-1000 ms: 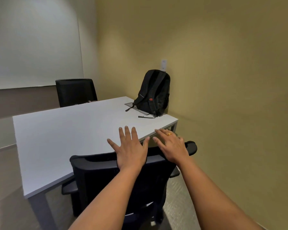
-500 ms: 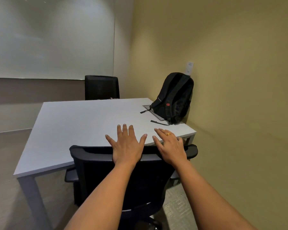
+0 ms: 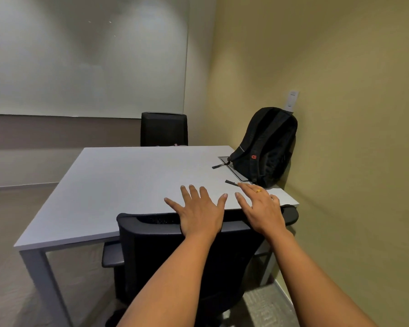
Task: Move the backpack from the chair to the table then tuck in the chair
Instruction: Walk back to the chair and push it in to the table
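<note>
Grip: left hand (image 3: 200,212) and right hand (image 3: 261,210) flat, fingers spread, clasping nothing, on black mesh office chair (image 3: 175,251) backrest. Black fabric backpack (image 3: 266,147) on white rectangular counter (image 3: 128,185). Step: tucking, likely; next, push forward.

Both arms outstretched — fingers (image 3: 194,193) splayed flat.

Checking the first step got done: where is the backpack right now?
In the head view the backpack stands upright on the table's far right corner, leaning against the yellow wall, beyond the right hand.

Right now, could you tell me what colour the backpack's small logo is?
Red, on the black backpack; clearest in the head view.
</note>
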### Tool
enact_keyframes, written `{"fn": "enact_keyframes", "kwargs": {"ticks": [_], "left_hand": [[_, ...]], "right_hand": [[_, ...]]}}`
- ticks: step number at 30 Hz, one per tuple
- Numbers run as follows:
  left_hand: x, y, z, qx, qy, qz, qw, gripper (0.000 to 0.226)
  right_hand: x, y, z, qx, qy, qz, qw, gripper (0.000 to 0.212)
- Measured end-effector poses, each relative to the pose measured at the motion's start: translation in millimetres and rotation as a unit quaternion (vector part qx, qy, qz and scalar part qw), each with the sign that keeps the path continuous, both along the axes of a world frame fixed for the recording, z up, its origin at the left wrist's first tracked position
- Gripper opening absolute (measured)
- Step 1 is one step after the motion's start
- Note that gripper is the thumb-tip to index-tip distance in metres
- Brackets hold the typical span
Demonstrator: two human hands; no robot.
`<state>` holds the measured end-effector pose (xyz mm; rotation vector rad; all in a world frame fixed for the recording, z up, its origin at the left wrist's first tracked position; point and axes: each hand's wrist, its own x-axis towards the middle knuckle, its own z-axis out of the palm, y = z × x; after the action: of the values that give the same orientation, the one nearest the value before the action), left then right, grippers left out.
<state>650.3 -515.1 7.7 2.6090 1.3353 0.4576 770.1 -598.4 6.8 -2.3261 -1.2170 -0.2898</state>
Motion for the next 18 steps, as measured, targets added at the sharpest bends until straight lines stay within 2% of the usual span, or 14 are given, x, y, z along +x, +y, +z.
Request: {"fn": "enact_keyframes", "kwargs": {"ticks": [11, 18], "left_hand": [[54, -1, 3, -0.011, 0.000, 0.023, 1.000, 0.077], [69, 14, -1, -0.001, -0.018, 0.046, 0.999, 0.078]], "right_hand": [[62, 6, 2, -0.016, 0.017, 0.022, 0.999, 0.047], [78, 17, 2, 0.055, 0.033, 0.044, 0.997, 0.048]]}}
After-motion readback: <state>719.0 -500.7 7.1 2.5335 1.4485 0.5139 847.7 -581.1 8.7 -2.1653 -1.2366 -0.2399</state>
